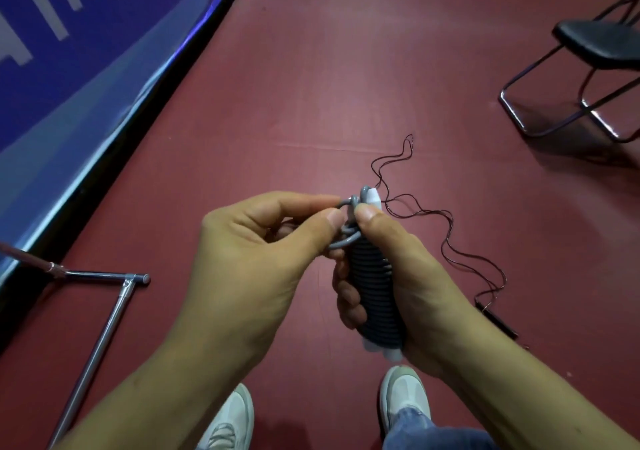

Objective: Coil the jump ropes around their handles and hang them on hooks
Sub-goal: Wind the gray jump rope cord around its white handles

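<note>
While coiled, rope [375, 293] in right hand [415, 276], left hand [256, 252]

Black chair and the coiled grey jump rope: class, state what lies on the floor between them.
In the head view, a thin dark rope snakes across red floor between chair and coiled rope.

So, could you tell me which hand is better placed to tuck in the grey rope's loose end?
Left, probably: the left hand pinches the rope's loose end at the top, while the right hand is wrapped round the coiled handles, steadying them.
</note>
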Action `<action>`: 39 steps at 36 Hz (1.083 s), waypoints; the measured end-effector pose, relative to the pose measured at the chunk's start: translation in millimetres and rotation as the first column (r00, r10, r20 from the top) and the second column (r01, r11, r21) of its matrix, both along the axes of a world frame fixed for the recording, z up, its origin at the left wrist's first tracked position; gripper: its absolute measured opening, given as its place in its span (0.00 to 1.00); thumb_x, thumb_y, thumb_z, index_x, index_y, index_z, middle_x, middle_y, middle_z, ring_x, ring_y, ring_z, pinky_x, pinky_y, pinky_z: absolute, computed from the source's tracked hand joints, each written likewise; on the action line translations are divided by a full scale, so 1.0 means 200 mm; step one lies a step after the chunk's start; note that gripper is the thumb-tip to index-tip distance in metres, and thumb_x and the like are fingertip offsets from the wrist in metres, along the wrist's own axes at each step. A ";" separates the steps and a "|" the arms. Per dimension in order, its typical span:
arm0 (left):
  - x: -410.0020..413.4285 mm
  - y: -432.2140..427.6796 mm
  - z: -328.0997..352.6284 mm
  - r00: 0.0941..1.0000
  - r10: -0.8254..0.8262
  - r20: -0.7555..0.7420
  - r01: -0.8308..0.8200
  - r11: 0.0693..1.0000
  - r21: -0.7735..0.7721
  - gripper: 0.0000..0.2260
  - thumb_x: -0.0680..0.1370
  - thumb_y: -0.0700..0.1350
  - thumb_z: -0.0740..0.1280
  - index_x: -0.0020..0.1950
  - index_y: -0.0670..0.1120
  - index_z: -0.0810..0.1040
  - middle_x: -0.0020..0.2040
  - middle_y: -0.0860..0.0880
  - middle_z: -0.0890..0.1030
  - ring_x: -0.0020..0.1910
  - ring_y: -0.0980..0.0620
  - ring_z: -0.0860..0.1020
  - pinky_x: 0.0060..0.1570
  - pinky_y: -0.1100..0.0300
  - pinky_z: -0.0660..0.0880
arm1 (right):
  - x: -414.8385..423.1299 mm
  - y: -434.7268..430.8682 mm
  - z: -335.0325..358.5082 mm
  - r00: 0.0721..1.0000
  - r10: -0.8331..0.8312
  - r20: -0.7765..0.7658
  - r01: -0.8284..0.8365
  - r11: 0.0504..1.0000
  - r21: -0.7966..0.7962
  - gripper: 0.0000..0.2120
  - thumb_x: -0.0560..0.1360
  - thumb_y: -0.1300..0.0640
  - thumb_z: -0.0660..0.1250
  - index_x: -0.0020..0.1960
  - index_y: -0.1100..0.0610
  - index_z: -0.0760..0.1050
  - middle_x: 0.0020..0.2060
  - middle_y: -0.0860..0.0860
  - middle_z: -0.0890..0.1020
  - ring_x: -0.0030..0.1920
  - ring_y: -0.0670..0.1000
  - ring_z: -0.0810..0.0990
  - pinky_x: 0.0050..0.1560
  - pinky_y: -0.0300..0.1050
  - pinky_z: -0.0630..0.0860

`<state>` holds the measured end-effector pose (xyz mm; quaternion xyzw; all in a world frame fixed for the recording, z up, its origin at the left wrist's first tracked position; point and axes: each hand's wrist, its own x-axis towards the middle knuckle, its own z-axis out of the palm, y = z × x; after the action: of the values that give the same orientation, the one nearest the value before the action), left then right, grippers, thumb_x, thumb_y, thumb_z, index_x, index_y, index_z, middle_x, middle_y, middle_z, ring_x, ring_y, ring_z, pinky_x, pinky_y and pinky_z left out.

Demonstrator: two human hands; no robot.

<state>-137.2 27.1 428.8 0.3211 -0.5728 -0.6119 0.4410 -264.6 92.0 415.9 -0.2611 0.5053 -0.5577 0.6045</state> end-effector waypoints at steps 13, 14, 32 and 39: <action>-0.03 -0.01 -0.03 0.998 -0.009 -0.063 0.016 0.994 0.108 0.05 0.69 0.41 0.74 0.42 0.47 0.88 0.37 0.38 0.84 0.34 0.47 0.77 0.38 0.55 0.75 | -0.02 0.02 -0.01 0.995 0.097 -0.002 -0.097 0.993 0.060 0.25 0.69 0.33 0.67 0.38 0.57 0.76 0.29 0.58 0.72 0.25 0.54 0.69 0.31 0.47 0.67; -0.02 -0.01 -0.03 0.998 -0.016 -0.059 0.021 0.995 0.096 0.05 0.69 0.41 0.74 0.42 0.47 0.88 0.38 0.39 0.84 0.35 0.47 0.77 0.38 0.55 0.75 | -0.02 0.02 -0.01 0.995 0.099 0.008 -0.100 0.992 0.081 0.25 0.70 0.34 0.66 0.38 0.58 0.75 0.29 0.58 0.72 0.25 0.54 0.69 0.31 0.47 0.67; 0.01 -0.04 0.03 0.974 -0.044 0.222 0.072 0.991 -0.117 0.13 0.73 0.33 0.75 0.47 0.50 0.82 0.32 0.49 0.81 0.30 0.55 0.78 0.33 0.63 0.74 | -0.05 0.02 0.00 0.968 0.244 0.058 -0.251 0.946 0.204 0.26 0.71 0.35 0.64 0.35 0.59 0.71 0.27 0.57 0.69 0.25 0.53 0.66 0.32 0.46 0.66; 0.02 -0.06 0.06 0.965 -0.013 0.262 0.070 0.975 -0.209 0.11 0.73 0.34 0.76 0.45 0.50 0.83 0.36 0.47 0.83 0.33 0.53 0.82 0.35 0.63 0.78 | -0.04 0.02 0.00 0.973 0.216 0.078 -0.227 0.959 0.169 0.25 0.71 0.36 0.63 0.36 0.60 0.72 0.27 0.57 0.69 0.25 0.53 0.66 0.31 0.46 0.65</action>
<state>-132.3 15.9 441.1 0.3363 -0.6952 -0.5078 0.3817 -271.9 96.7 416.6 -0.2449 0.5025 -0.4468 0.6984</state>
